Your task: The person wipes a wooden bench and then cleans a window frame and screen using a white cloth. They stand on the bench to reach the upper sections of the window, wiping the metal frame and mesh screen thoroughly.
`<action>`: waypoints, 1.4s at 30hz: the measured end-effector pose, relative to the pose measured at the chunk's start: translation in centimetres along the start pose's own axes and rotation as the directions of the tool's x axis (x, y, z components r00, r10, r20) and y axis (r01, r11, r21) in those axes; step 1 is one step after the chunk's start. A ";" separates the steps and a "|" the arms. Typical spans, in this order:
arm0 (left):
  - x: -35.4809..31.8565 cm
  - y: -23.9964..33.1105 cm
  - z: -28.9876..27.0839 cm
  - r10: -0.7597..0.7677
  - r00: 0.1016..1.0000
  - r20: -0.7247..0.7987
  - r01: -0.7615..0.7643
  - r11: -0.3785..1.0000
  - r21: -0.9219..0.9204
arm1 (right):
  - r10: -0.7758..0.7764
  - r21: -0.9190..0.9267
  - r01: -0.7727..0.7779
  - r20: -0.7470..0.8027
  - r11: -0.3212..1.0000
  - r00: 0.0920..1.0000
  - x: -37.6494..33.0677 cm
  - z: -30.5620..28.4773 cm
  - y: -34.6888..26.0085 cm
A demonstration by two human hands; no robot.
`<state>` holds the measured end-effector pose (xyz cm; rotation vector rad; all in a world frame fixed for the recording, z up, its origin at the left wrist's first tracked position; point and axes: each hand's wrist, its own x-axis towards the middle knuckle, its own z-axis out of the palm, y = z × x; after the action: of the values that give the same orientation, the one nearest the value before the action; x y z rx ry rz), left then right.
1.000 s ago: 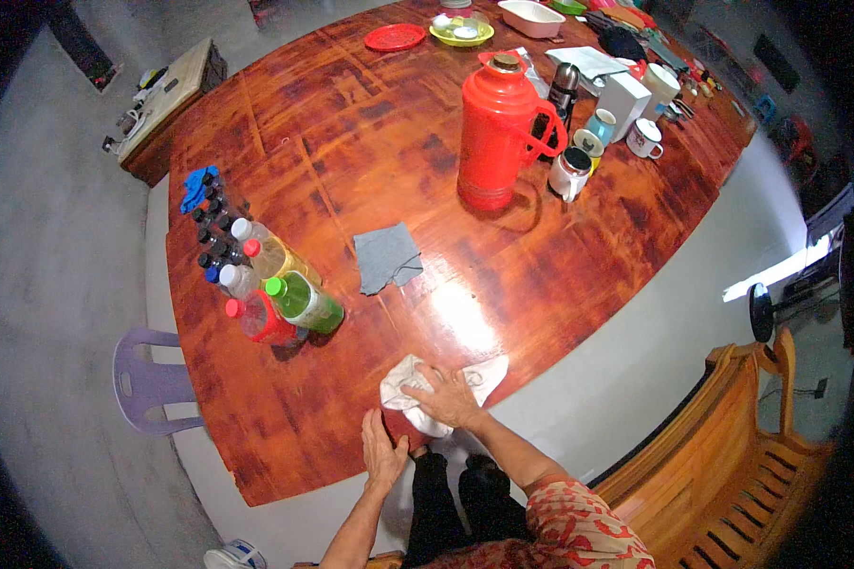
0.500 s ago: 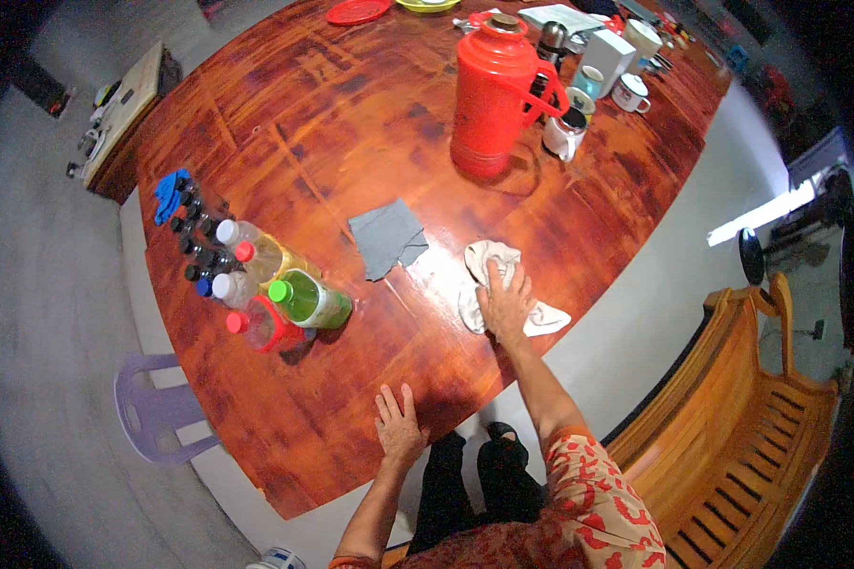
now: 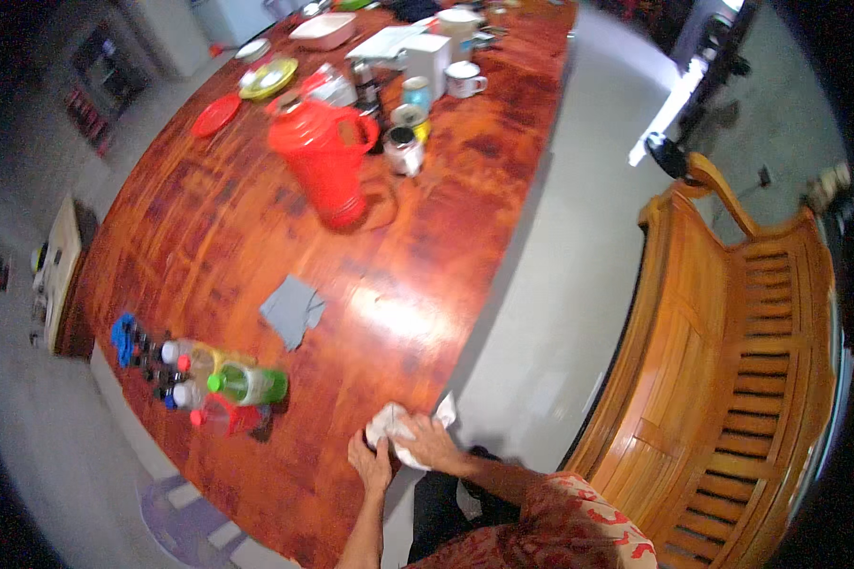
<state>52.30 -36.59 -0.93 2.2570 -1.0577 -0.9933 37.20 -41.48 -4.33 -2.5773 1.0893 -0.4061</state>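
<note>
A crumpled white cloth (image 3: 386,418) lies at the table's near right edge, one corner sticking out past the rim. My right hand (image 3: 429,442) presses and bunches it from the right. From the left, my left hand (image 3: 372,462) meets it, fingers curled against the cloth; the fingertips are partly hidden. The reddish-brown wooden table (image 3: 342,379) carries a torn grey sheet (image 3: 293,310) farther off. To the left stand several drink bottles, among them a green one with a green cap (image 3: 256,386).
A red thermos jug (image 3: 318,156) stands mid-table, with a white enamel mug (image 3: 464,80), a white box (image 3: 428,63) and a yellow plate (image 3: 269,79) beyond. A wooden bench (image 3: 693,351) is to the right. A pale purple chair (image 3: 185,517) sits at lower left.
My right hand has drawn the cloth toward me to the near edge. My left hand has left the bare tabletop and come to the cloth. The view has turned right.
</note>
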 end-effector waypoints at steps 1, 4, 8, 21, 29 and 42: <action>-0.3 -1.2 1.3 -0.021 1.000 -0.010 0.019 0.990 -0.140 | 0.045 0.072 -0.054 0.114 0.996 0.993 -1.1 -0.8 -0.3; -2.0 2.5 3.6 -0.065 0.931 0.359 0.291 0.727 -0.622 | 0.353 0.227 -0.380 0.152 0.897 0.923 -2.4 -5.6 -1.6; -5.8 9.2 5.1 -0.008 0.757 0.653 0.614 0.352 -0.707 | 0.447 0.590 -0.430 0.128 0.683 0.885 -4.2 -11.3 -0.9; -8.6 21.8 7.7 0.280 0.370 0.886 0.504 0.741 -0.445 | 0.840 0.945 0.139 0.189 -0.297 0.509 -18.7 -19.3 3.1; -14.1 29.2 8.5 0.219 0.055 0.974 -0.305 0.933 -0.193 | 0.948 0.930 0.364 -0.070 -0.051 0.311 -27.6 -24.5 -3.4; -32.5 27.1 18.0 -0.080 -0.277 0.958 0.214 0.966 0.143 | 0.744 0.797 -0.175 -0.602 0.578 -0.289 -36.3 -27.0 -10.8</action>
<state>11.51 -28.85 18.72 0.8673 -1.0442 -3.2219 9.72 -12.58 19.48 -0.6539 1.9911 -2.1518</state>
